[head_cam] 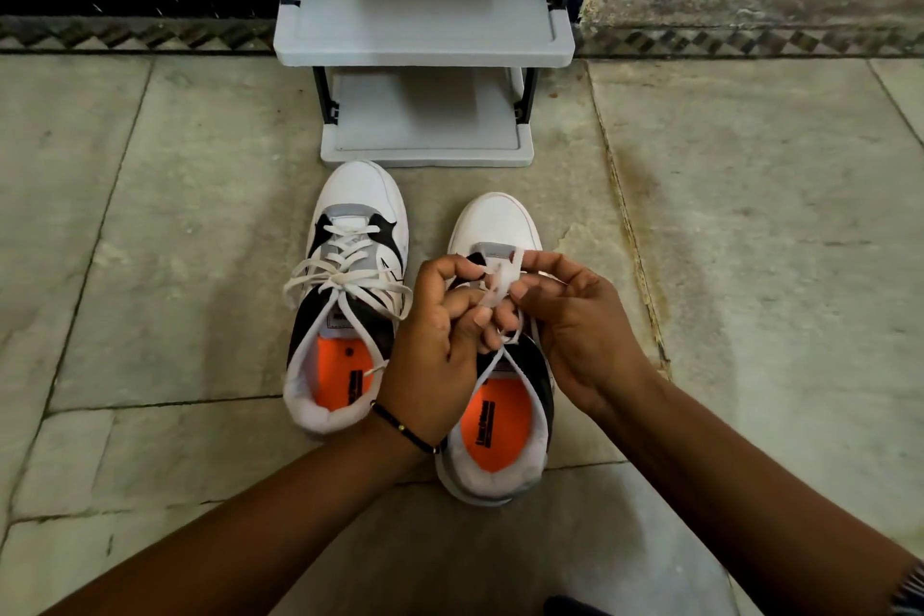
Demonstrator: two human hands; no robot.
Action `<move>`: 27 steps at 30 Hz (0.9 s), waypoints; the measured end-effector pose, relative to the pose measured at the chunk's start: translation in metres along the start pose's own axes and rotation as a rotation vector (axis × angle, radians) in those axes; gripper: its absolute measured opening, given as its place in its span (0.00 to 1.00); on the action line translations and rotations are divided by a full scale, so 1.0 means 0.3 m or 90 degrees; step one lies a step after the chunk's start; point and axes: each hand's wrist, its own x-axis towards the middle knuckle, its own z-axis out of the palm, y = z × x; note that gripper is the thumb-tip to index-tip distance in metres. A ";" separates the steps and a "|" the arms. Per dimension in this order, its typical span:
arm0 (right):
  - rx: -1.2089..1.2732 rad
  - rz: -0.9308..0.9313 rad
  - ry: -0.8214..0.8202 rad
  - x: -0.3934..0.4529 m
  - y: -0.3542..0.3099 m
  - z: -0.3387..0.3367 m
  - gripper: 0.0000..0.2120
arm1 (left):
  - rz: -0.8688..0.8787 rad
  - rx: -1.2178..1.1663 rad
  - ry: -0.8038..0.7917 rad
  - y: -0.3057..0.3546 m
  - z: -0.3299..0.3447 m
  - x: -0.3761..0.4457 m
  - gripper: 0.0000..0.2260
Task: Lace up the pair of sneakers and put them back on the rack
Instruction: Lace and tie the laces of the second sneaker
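Stone floor (150, 265), rack (425, 40) ahead, shelves bare. Left sneaker (345, 295) sits laced and bowed. Right sneaker (500, 365) is under my hands: left hand (430, 355) and right hand (575, 335) both pinch its lace (497, 285), knot unfinished. Racking both remains. Black print on orange insoles, too small to read.

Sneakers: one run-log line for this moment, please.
left sneaker: laced, tied | right sneaker: both hands on lace | left hand, right hand: pinching lace | rack: no shoes
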 end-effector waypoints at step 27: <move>0.096 0.063 -0.012 0.010 -0.055 -0.033 0.08 | -0.148 -0.072 0.093 0.029 -0.005 0.019 0.08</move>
